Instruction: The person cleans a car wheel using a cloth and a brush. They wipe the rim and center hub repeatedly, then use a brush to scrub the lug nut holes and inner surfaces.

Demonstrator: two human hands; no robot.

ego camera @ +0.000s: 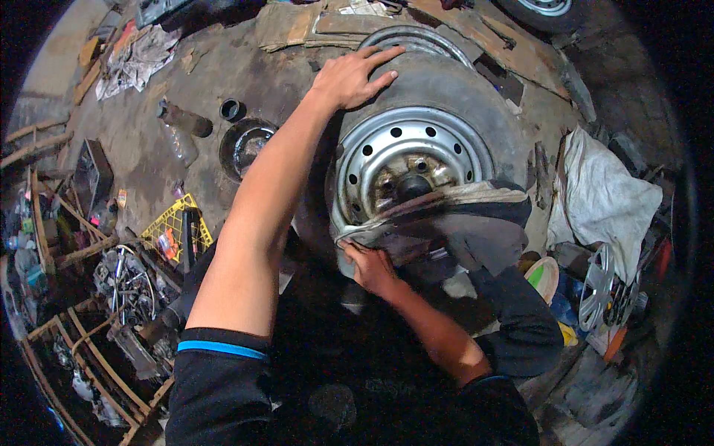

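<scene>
A tyre (pixel 440 78) on a silver steel wheel rim (pixel 413 120) stands before me. Round holes ring the rim, and the hub (pixel 414 187) in its middle looks greasy and worn. My left hand (pixel 357 78) rests on the upper part of the tyre, fingers spread and holding nothing. Low on the rim's left side, my right hand (pixel 372 268) pinches the edge of a grey cloth (pixel 479 223). That cloth drapes across the lower part of the wheel and hides it. Behind the tyre, part of another metal rim (pixel 421 36) shows.
Left of the wheel are a round basin (pixel 226 150), a dark cup (pixel 230 110), a bottle (pixel 189 120) and a yellow plastic crate (pixel 187 209). Rusty metal frames (pixel 100 357) hold parts further left. On the right lie a whitish sack (pixel 602 189) and a hubcap (pixel 594 290).
</scene>
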